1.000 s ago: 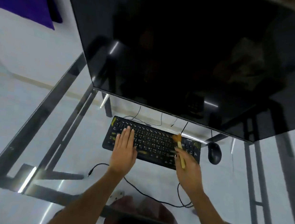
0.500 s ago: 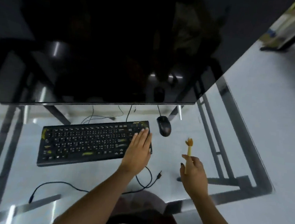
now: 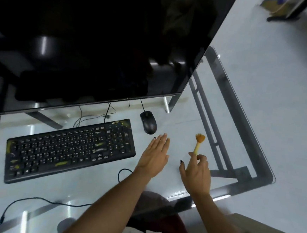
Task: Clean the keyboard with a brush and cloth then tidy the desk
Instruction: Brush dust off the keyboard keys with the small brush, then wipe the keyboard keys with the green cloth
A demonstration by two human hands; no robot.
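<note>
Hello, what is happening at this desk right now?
A person sits at a glass desk under a dark monitor. The right hand holds a small brush by its handle, bristles pointing away, to the right of the black keyboard. The left hand is flat and open between keyboard and brush, holding nothing. A black mouse lies behind it. No cloth is in view.

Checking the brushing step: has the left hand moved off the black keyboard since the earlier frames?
Yes. The left hand has slid rightward off the black keyboard, now flat over glass below the black mouse.
</note>
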